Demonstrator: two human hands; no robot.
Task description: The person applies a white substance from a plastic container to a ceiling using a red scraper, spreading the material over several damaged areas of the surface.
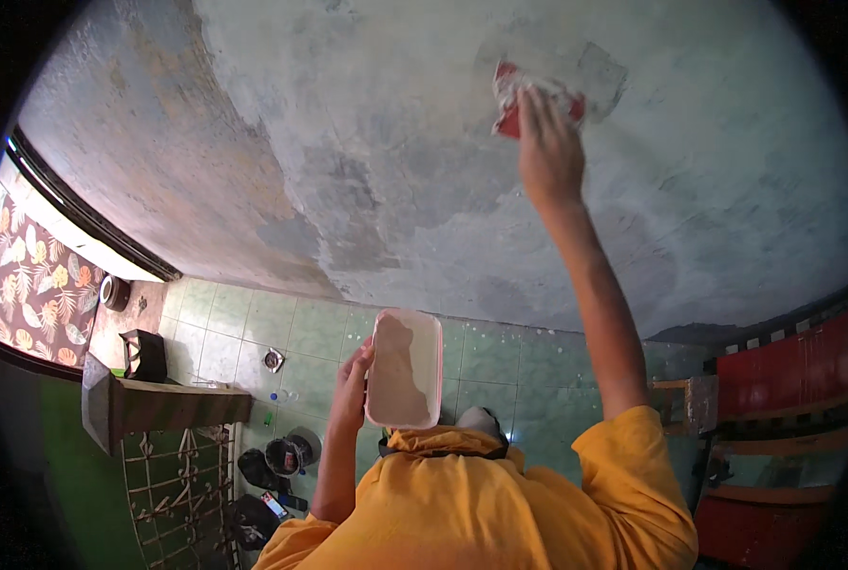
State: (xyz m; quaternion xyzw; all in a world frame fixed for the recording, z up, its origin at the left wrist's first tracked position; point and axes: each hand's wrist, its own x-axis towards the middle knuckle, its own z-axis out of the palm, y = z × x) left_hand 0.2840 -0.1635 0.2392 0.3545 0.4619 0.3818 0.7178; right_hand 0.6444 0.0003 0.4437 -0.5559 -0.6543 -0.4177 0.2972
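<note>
My right hand [551, 157] is raised to the plastered wall [395, 114], pressing a red putty spreader [508, 122] against it with the fingers laid over its face. Whitish paste is smeared on the spreader. Beside it, a darker grey damp-looking patch [601, 78] marks the wall. In front of my body, my left hand [353, 378] grips the left side of a rectangular pale plastic tub [432, 366] with a pinkish rim. Grey-beige putty [397, 380] covers much of its inside. The fingers under the tub are hidden.
Light green tiles [485, 366] cover the floor below the wall. At lower left are a metal lattice [181, 475], a ledge [172, 404], a black bag [143, 356] and a dark bucket [286, 456]. A red cabinet [790, 366] stands at right. A patterned curtain [39, 280] hangs at far left.
</note>
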